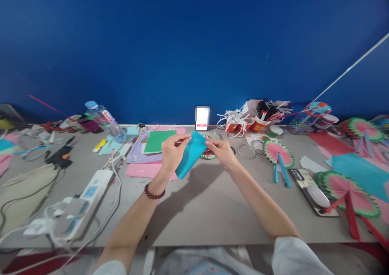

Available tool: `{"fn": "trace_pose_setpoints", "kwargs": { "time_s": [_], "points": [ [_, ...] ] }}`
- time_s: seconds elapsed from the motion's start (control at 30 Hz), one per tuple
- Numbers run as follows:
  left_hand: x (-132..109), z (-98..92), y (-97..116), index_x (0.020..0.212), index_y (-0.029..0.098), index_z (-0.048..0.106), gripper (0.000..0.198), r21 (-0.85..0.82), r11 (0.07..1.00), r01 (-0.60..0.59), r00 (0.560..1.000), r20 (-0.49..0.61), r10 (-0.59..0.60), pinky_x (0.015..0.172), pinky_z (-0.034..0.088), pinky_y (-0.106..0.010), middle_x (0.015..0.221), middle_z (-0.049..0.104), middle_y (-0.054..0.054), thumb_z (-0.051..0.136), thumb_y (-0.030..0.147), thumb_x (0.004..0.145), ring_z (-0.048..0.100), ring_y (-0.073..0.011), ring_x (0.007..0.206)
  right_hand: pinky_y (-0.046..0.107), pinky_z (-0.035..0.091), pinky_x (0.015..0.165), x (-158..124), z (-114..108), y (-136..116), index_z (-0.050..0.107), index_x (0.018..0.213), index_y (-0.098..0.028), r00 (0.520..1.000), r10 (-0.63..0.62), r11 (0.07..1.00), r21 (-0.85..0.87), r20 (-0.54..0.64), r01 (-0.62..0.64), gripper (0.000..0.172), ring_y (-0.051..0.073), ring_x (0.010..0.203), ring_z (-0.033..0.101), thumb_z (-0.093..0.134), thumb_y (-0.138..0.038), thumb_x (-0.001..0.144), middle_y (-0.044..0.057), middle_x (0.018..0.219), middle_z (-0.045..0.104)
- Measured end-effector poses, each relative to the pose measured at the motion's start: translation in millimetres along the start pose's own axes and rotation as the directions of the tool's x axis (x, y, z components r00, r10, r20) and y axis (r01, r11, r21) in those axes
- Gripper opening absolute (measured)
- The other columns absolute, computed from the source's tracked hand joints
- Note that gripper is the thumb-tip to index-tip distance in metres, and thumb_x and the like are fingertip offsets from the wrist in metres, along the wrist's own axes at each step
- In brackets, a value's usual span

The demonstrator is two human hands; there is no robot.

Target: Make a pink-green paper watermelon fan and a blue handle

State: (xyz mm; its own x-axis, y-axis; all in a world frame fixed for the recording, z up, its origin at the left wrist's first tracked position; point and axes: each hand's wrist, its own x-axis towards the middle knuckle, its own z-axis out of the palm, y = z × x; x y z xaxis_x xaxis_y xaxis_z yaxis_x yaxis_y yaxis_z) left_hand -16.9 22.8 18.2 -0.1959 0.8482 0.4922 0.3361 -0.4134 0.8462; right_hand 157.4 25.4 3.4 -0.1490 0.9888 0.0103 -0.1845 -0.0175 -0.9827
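Note:
A blue sheet of paper [192, 155] is held up above the table, tilted, between my two hands. My left hand [174, 148] pinches its upper left edge; a beaded bracelet circles that wrist. At the upper right corner, my right hand [221, 151] grips the paper between thumb and fingers. Partly hidden behind the paper and my right hand lies a round pleated paper piece [208, 138], pink with a green rim. Green paper [158, 141] on purple and pink sheets [146, 170] lies left of my left hand.
A lit phone [201, 118] stands against the blue wall. To the left are a bottle [106, 119], a black glue gun [62, 153] and a power strip [91, 196] with cables. Watermelon-like paper fans [346, 190], another phone with a mouse [317, 196] and red cups [259, 125] occupy the right.

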Motion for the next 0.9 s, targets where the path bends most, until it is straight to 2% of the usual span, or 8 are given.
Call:
{"fn": "trace_pose_setpoints", "kwargs": {
  "time_s": [0.13,0.33,0.43,0.53,0.6,0.73,0.9],
  "points": [
    [-0.4,-0.2,1.7,0.081,0.021,0.075,0.011,-0.004,1.0,0.006,1.0,0.01,-0.006,0.066,0.054,-0.023,0.082,0.074,-0.002,0.067,0.026,0.076,0.067,-0.015,0.075,0.035,0.057,0.078,-0.7,-0.1,3.0,0.073,0.072,-0.015,0.993,0.072,0.995,0.068,0.095,-0.079,0.035,0.017,0.07,0.068,0.076,-0.048,0.062,0.004,0.074,0.073],
    [-0.3,-0.5,3.7,0.079,0.02,0.074,0.012,-0.048,0.998,0.044,0.999,0.033,-0.043,0.066,0.056,-0.025,0.081,0.074,-0.004,0.068,0.029,0.074,0.068,-0.0166,0.073,0.035,0.057,0.076,-1.2,2.3,6.1,0.073,0.064,-0.015,0.992,0.123,0.99,0.061,0.023,-0.124,0.033,0.018,0.066,0.069,0.079,-0.046,0.057,0.004,0.067,0.072],
    [2.6,-4.4,3.5,0.086,0.02,0.074,0.017,-0.091,0.994,0.067,0.988,0.146,-0.053,0.066,0.057,-0.026,0.084,0.074,-0.005,0.07,0.03,0.073,0.069,-0.0176,0.074,0.037,0.058,0.074,1.0,1.3,6.7,0.073,0.064,-0.015,0.993,0.114,0.99,0.082,-0.03,-0.111,0.034,0.021,0.065,0.069,0.081,-0.046,0.053,0.004,0.065,0.072],
    [6.1,-10.3,3.0,0.096,0.019,0.072,0.03,-0.098,0.991,0.092,0.949,0.31,-0.058,0.069,0.058,-0.028,0.09,0.074,-0.007,0.073,0.028,0.069,0.07,-0.0197,0.078,0.038,0.058,0.076,3.2,-1.0,5.1,0.073,0.066,-0.014,0.992,0.111,0.988,0.116,-0.059,-0.104,0.037,0.021,0.065,0.069,0.082,-0.047,0.051,0.005,0.065,0.072],
    [7.6,-13.7,2.5,0.097,0.019,0.072,0.031,-0.076,0.993,0.093,0.935,0.351,-0.061,0.067,0.058,-0.028,0.088,0.074,-0.007,0.074,0.029,0.068,0.07,-0.0201,0.077,0.037,0.057,0.077,4.0,-2.4,2.5,0.073,0.065,-0.014,0.991,0.113,0.984,0.143,-0.069,-0.103,0.037,0.02,0.065,0.069,0.083,-0.046,0.051,0.005,0.065,0.072],
    [9.1,-16.9,1.5,0.092,0.02,0.073,0.023,-0.066,0.995,0.08,0.944,0.324,-0.054,0.062,0.058,-0.027,0.081,0.074,-0.005,0.072,0.027,0.07,0.069,-0.0187,0.071,0.037,0.057,0.079,4.0,-4.2,-2.3,0.073,0.065,-0.014,0.992,0.115,0.978,0.182,-0.051,-0.104,0.035,0.019,0.067,0.069,0.083,-0.045,0.053,0.005,0.068,0.073],
    [10.3,-17.8,3.7,0.087,0.022,0.075,0.016,-0.084,0.994,0.066,0.964,0.262,-0.042,0.066,0.059,-0.028,0.086,0.075,-0.004,0.07,0.023,0.071,0.07,-0.0184,0.074,0.037,0.055,0.082,4.7,-8.3,-0.8,0.073,0.076,-0.014,0.997,0.072,0.987,0.138,0.035,-0.076,0.036,0.018,0.072,0.068,0.079,-0.046,0.059,0.005,0.075,0.073]
  ]
}}
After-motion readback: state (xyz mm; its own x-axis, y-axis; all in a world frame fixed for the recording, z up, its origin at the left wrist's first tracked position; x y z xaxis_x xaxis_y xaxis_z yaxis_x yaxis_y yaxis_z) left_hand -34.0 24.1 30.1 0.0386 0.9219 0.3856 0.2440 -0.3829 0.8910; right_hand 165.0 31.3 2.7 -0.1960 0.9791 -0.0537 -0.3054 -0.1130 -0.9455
